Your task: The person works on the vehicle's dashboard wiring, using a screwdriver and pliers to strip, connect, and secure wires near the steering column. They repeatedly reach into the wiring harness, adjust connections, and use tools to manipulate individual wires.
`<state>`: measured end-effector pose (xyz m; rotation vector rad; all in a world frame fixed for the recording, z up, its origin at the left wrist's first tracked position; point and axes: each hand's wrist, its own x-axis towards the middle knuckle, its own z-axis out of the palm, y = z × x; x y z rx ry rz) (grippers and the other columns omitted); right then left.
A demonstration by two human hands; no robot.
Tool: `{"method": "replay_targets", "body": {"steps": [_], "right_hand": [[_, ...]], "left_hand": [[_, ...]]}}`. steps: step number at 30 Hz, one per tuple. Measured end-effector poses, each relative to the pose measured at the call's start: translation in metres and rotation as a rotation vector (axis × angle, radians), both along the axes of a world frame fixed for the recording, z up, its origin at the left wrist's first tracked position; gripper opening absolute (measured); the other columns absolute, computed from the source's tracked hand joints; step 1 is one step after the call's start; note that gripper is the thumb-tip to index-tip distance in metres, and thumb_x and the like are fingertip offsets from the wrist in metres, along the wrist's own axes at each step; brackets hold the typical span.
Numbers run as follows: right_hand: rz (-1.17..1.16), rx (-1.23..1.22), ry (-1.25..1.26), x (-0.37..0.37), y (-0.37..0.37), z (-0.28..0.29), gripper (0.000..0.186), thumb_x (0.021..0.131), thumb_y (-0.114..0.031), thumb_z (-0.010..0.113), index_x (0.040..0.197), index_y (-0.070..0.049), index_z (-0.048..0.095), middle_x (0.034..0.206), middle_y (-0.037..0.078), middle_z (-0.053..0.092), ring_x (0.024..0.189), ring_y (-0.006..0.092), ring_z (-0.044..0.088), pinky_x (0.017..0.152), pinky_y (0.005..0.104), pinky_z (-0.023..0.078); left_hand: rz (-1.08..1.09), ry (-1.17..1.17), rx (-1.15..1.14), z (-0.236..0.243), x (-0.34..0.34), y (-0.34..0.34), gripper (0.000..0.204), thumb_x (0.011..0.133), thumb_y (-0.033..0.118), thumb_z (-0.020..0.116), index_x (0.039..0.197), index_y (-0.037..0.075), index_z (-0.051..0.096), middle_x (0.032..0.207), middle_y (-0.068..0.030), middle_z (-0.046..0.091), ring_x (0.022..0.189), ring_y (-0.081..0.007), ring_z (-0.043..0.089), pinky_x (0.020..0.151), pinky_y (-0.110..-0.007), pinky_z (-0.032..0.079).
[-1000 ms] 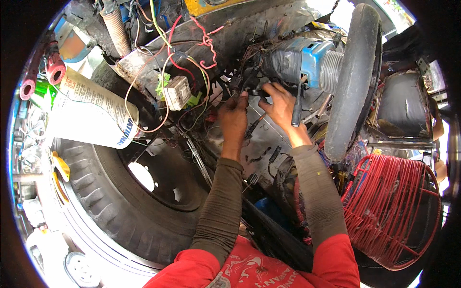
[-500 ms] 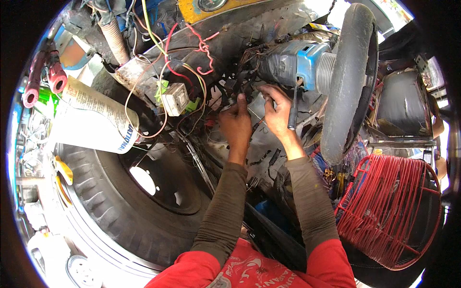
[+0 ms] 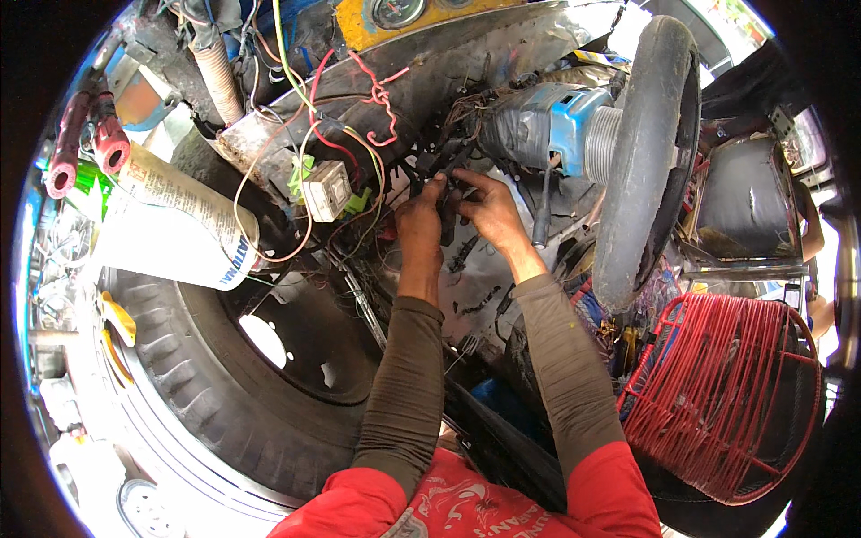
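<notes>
My left hand (image 3: 419, 220) is closed with its thumb on a black wiring part (image 3: 447, 215) below the dashboard. My right hand (image 3: 489, 211) is just beside it, fingers curled onto the same dark part; its exact shape is partly hidden by my fingers. Loose red, cream and green wires (image 3: 381, 99) hang at upper left of my hands, by a small off-white switch box (image 3: 327, 188). Right of them is a taped steering column (image 3: 529, 125) with a blue housing (image 3: 574, 134) and a black lever (image 3: 543, 215) pointing down.
A large steering wheel (image 3: 632, 161) stands at right, above a red-corded seat (image 3: 713, 386). A big tyre (image 3: 188, 377) fills the lower left, under a white printed container (image 3: 170, 233) and two red tube-like pieces (image 3: 109, 143). A yellow gauge panel (image 3: 359, 22) is at top.
Both my hands have shifted left, the right one closer to the left. The black part now shows between them where paler metal showed half a second ago.
</notes>
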<state>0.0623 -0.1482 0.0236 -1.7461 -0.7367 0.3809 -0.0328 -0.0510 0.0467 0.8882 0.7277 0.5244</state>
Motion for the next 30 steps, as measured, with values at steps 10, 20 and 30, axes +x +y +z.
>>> {"method": "replay_targets", "body": {"steps": [10,20,30], "right_hand": [[-0.195,-0.230,-0.503,-0.012,-0.019,0.035,0.036,0.079,-0.010,0.077,0.112,-0.003,0.066,0.104,0.019,0.068,0.099,0.0385,0.067,0.084,0.0437,0.052],[0.059,0.040,-0.584,-0.041,-0.016,0.059,0.036,0.080,-0.005,0.074,0.116,-0.010,0.073,0.118,0.016,0.069,0.111,0.0390,0.065,0.099,0.0404,0.051],[-0.006,0.359,0.265,-0.009,-0.020,0.008,0.044,0.094,0.002,0.053,0.137,0.007,0.058,0.125,0.017,0.070,0.121,0.0229,0.064,0.104,0.0341,0.049]], "left_hand": [[-0.042,0.152,0.531,-0.001,-0.013,-0.013,0.029,0.092,0.027,0.076,0.099,-0.001,0.077,0.089,-0.0121,0.075,0.086,-0.0196,0.068,0.078,-0.033,0.050],[-0.062,0.400,1.104,-0.040,-0.001,-0.029,0.033,0.078,0.029,0.072,0.097,0.002,0.077,0.094,-0.0197,0.074,0.100,-0.0442,0.061,0.081,-0.052,0.049],[0.062,0.333,0.484,0.014,-0.001,-0.023,0.052,0.103,0.042,0.056,0.093,-0.006,0.074,0.092,-0.0221,0.072,0.085,-0.0319,0.065,0.083,-0.041,0.047]]}}
